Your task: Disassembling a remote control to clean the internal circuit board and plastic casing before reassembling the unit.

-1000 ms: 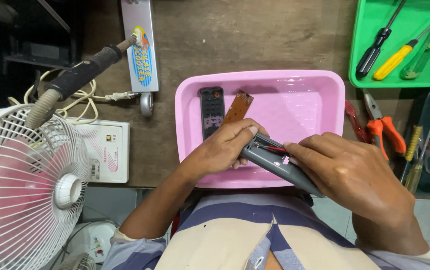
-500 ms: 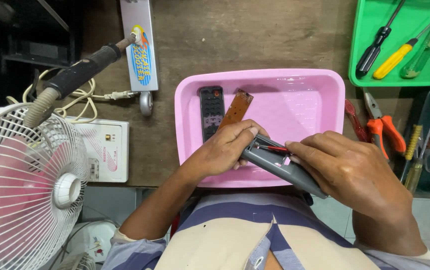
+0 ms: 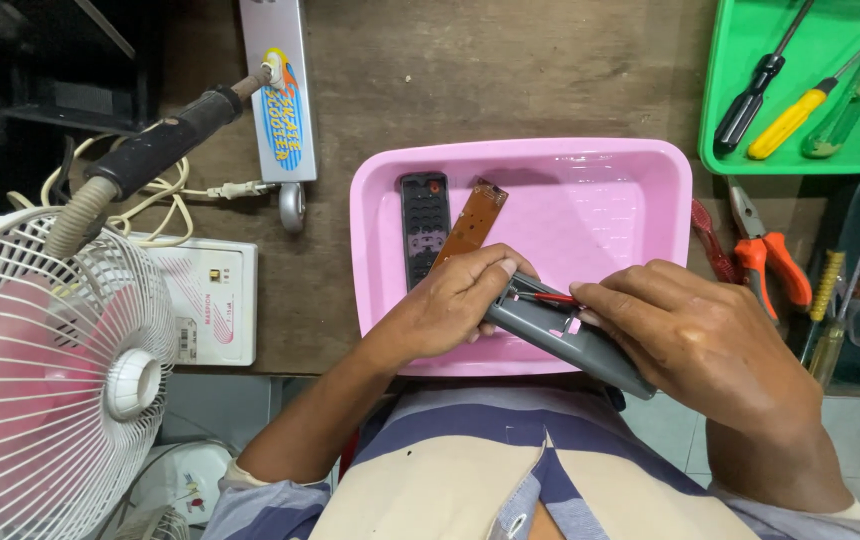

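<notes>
We see the left hand (image 3: 450,305) curled around the upper end of a grey remote-control shell (image 3: 565,335), thumb resting on its edge, over the near part of the pink tray (image 3: 630,200). The right hand (image 3: 700,345) grips the shell's lower end, fingertips pressed at its open compartment beside a red wire (image 3: 547,297). In the tray lie a black keypad panel (image 3: 424,225) and a brown circuit board (image 3: 472,222), side by side
</notes>
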